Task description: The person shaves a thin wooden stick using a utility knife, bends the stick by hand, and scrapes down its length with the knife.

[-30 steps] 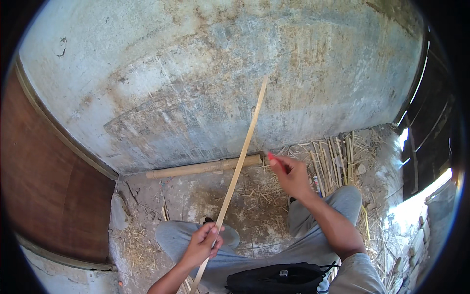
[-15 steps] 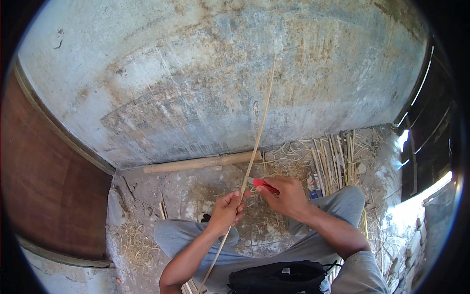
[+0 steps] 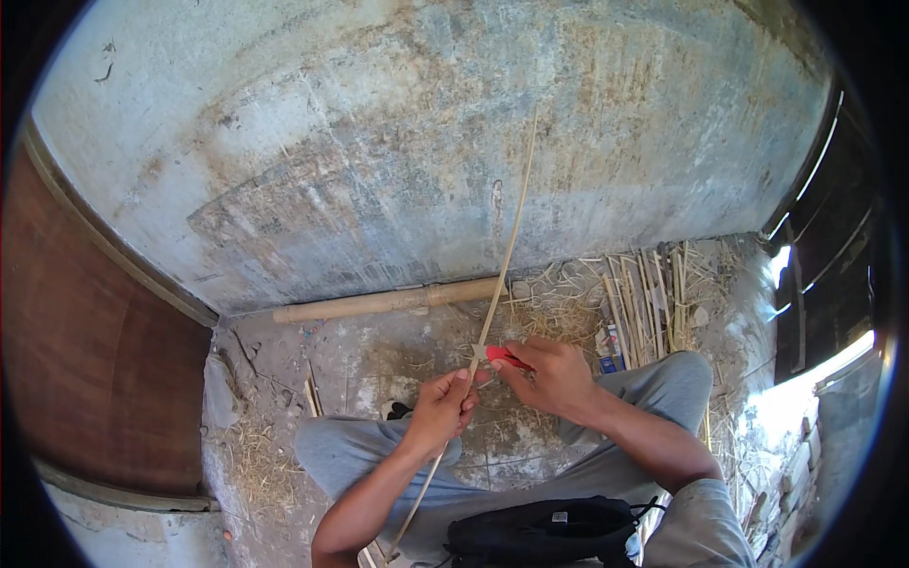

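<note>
My left hand grips a long thin bamboo strip that runs from below my lap up toward the wall. My right hand holds a small red-handled knife, its blade set against the strip just above my left fingers. Both hands meet over my knees, in grey trousers, as I sit on the ground.
A thick bamboo pole lies along the foot of the weathered grey wall. Several split bamboo strips and dry shavings lie at the right. A brown wooden panel stands at the left. A black bag rests at my waist.
My right hand came in from the right with the red knife and met the strip. My left hand slid up the strip. The strip tilted more upright.
</note>
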Available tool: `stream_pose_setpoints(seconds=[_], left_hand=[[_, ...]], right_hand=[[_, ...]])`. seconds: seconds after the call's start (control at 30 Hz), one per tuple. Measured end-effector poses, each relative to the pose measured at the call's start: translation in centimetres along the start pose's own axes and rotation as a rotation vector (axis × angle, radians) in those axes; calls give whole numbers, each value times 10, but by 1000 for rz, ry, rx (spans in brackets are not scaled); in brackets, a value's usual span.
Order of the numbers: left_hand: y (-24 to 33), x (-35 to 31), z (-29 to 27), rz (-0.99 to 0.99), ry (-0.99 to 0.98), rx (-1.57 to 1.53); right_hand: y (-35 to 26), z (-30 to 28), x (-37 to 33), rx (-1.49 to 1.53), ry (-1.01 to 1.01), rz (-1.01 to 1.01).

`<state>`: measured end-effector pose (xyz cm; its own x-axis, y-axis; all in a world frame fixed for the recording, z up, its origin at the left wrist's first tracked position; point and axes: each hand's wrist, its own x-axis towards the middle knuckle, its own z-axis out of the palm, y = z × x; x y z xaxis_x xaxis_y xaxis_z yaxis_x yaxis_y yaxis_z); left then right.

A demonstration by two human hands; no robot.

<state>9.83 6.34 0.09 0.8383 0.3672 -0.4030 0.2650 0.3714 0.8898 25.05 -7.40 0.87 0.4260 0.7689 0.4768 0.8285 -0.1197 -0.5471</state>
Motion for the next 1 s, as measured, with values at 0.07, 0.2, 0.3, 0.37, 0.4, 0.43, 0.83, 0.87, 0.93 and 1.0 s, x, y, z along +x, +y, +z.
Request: stream_pose_setpoints(seconds=[0.07,0.2,0.3,0.37,0.4,0.43,0.83,0.87,0.93,1.0], left_hand=[[0,-2,1,-6,10,-8],[-2,-3,3,-11,14,8],[-7,-2,2,0,6,17],[-11,-1,2,12,10,40],[-12,0,2,51,19,68],[-14,1,3,90,27,96],[1,-14,7,24,41,-12],[0,-15,6,24,41,-12],[-1,-16,5,29,56,-1],[-1,-17,7,34,64,-4]], right_hand=[[-3,0,0,-15,-12,4],[-11,-5,0,-91,-26,16],[-16,-8,-2,-104,-19,33],[-17,-10,-3,-110,-22,45],[-16,-11,-3,-114,-31,43],[-16,-11,-4,-120,-39,43],[-11,-2,-8,-137,59,-6],[-11,-1,-8,-137,59,-6],[-10,1,-8,-133,51,-8],[-13,1,-7,-142,56,-9]])
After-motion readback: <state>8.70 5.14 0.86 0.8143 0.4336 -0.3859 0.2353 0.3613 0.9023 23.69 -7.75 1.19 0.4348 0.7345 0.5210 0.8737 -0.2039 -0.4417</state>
